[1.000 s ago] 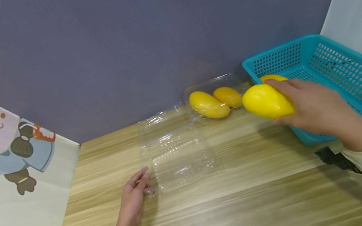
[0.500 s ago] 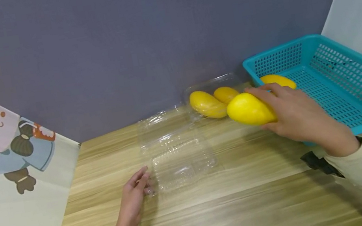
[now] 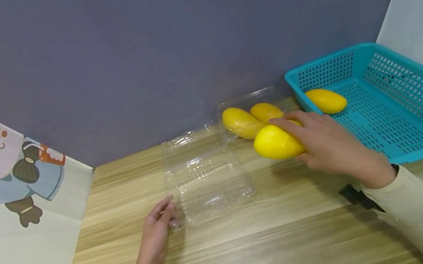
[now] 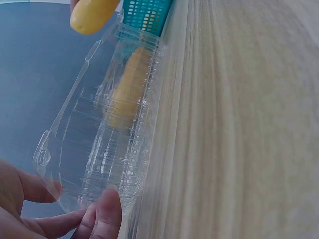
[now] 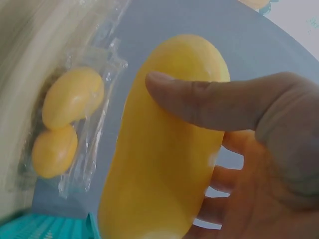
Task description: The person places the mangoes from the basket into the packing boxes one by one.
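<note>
My right hand (image 3: 327, 143) grips a yellow mango (image 3: 278, 142) in the air, left of the teal basket. In the right wrist view the thumb lies across this mango (image 5: 164, 144), with the other fingers on its far side. At the left, my left hand (image 3: 156, 230) pinches the near left edge of an open clear plastic clamshell box (image 3: 211, 197); the left wrist view shows thumb and fingers at the rim of the same box (image 4: 99, 144). Behind it, a second clear clamshell box (image 3: 256, 95) has two mangoes (image 3: 241, 120) in it.
A teal basket (image 3: 382, 122) with one mango (image 3: 327, 101) inside stands at the right. The wooden table (image 3: 280, 242) meets a grey-blue wall (image 3: 165, 55) at the back. Printed panels stand at both sides.
My right hand has carried the mango leftward and slightly down, away from the basket, uncovering the mango inside it. The left hand and the open box have stayed in place.
</note>
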### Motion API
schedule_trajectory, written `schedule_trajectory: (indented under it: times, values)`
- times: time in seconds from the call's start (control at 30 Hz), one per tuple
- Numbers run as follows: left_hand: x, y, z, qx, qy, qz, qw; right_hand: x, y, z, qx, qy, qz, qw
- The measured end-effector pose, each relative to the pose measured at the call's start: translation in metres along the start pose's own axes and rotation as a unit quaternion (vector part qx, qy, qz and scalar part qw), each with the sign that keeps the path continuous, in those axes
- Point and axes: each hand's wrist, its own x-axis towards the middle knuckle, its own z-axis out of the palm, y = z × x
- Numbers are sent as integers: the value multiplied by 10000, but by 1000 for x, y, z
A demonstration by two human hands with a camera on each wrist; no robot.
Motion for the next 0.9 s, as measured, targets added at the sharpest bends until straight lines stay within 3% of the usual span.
schedule_trajectory:
  times: [0.2,0.63,0.9]
  values:
    - [1,-1,1,-76,-65,68,9999,2,-7,10,-101,107,-344,9993]
    - [1,-1,0,-56,-56,104,9999,10,-25,29,-15,-131,-719,9973]
    - [0,-1,-2,56,-230,132,9996,14,-38,37,6,-272,-928,9953]
